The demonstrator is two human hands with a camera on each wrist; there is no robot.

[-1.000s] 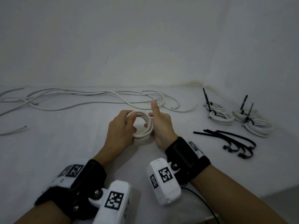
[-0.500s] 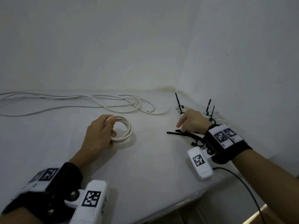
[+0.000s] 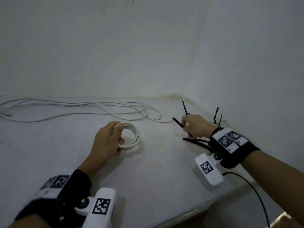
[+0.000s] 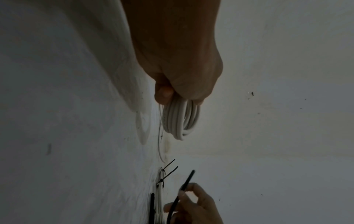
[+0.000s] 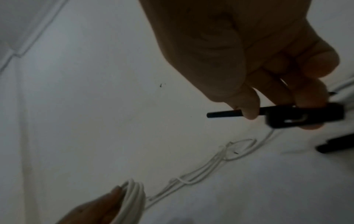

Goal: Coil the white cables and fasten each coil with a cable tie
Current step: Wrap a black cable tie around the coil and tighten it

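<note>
My left hand (image 3: pixel 108 139) grips a small coil of white cable (image 3: pixel 134 137) by its near-left side, just above the white tabletop; the left wrist view shows the coil (image 4: pixel 180 119) hanging from my curled fingers. To the right, my right hand (image 3: pixel 195 125) pinches a black cable tie (image 3: pixel 179 124) between thumb and fingers and holds it slanted above the pile of spare black ties (image 3: pixel 197 142). In the right wrist view the tie (image 5: pixel 277 115) crosses under my fingertips, its head end nearest the camera.
Loose white cables (image 3: pixel 82 109) sprawl along the back of the table by the wall. Finished coils with upright black tie tails (image 3: pixel 217 119) sit in the right back corner. The table's front edge (image 3: pixel 197 209) runs diagonally at lower right.
My right hand left the coil, reached right to the tie pile and has lifted one black tie. The left hand keeps holding the coil alone. The head view swung to the right.
</note>
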